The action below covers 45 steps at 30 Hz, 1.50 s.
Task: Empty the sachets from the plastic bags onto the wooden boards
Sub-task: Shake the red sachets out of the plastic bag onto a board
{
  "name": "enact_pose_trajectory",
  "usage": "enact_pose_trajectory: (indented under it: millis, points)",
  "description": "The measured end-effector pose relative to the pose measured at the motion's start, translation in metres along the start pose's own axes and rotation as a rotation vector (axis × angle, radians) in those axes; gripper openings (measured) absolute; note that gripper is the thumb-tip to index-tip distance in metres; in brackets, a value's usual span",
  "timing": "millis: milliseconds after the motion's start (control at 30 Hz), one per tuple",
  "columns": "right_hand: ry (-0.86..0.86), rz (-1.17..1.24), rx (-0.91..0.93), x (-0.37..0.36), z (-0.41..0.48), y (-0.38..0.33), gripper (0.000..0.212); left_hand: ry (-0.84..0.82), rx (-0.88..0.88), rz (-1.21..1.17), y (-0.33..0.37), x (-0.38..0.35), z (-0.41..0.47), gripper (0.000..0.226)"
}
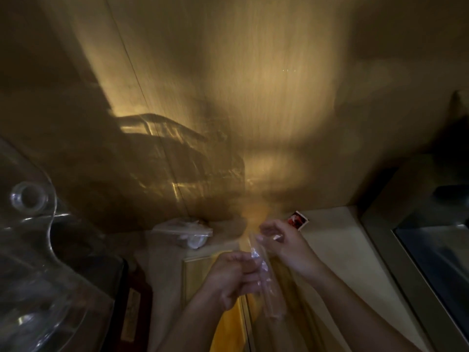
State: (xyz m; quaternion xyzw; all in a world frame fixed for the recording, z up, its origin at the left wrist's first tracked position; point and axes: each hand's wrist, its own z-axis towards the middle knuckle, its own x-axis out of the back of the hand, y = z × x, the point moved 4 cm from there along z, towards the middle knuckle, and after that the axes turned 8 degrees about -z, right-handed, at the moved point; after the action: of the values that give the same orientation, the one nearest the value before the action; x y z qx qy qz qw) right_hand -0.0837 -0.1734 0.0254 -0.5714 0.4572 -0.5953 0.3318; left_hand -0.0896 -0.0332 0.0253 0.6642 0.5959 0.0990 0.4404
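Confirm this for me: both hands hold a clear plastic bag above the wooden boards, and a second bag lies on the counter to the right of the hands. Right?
One thing is wrong. The second bag lies to the left of the hands, not the right, as the head view shows. The rest stands: the left hand and right hand both hold a clear plastic bag above the wooden boards.

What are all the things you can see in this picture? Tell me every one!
plastic bag in hands: one, clear, held upright over the boards
wooden boards: at least two, yellow-brown, under the hands
second plastic bag: one, clear, lying by the wall, left of the hands
small card: one, red and white, on the counter by the wall
clear curved object: one, see-through, far left
left hand: one, gripping the bag's middle
right hand: one, pinching the bag's top
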Motion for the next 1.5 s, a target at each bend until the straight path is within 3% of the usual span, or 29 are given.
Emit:
enact_pose_trajectory:
  millis: [133,200,533,800,1000,1167,1300,1500]
  points:
    - [0.052,0.047,-0.014,-0.011,-0.037,0.01,0.002,0.099,-0.035,-0.058,-0.011,0.0,-0.01,0.021]
    - [0.007,0.064,-0.006,-0.017,-0.053,0.008,0.012,0.128,-0.054,-0.051,-0.014,-0.001,-0.014,0.03]
    - [-0.203,-0.043,0.067,-0.012,-0.08,-0.006,0.021,0.117,-0.171,0.087,-0.025,-0.014,-0.03,0.024]
    - [-0.124,-0.229,0.019,-0.011,-0.086,-0.004,0.025,0.084,-0.316,0.257,-0.028,-0.016,-0.039,0.038]
    - [-0.006,-0.47,0.016,-0.006,-0.086,-0.007,0.011,0.14,-0.278,0.301,-0.035,-0.014,-0.043,0.015]
    - [0.042,-0.564,0.041,-0.002,-0.093,-0.009,0.015,0.271,-0.357,0.497,-0.036,-0.01,-0.046,0.029]
    - [0.135,-0.628,-0.004,0.009,-0.095,-0.007,0.032,0.441,-0.439,0.747,-0.03,-0.002,-0.054,0.023]
    - [0.229,-0.626,-0.025,0.022,-0.1,-0.005,0.026,0.571,-0.529,0.725,-0.021,0.009,-0.069,0.025]
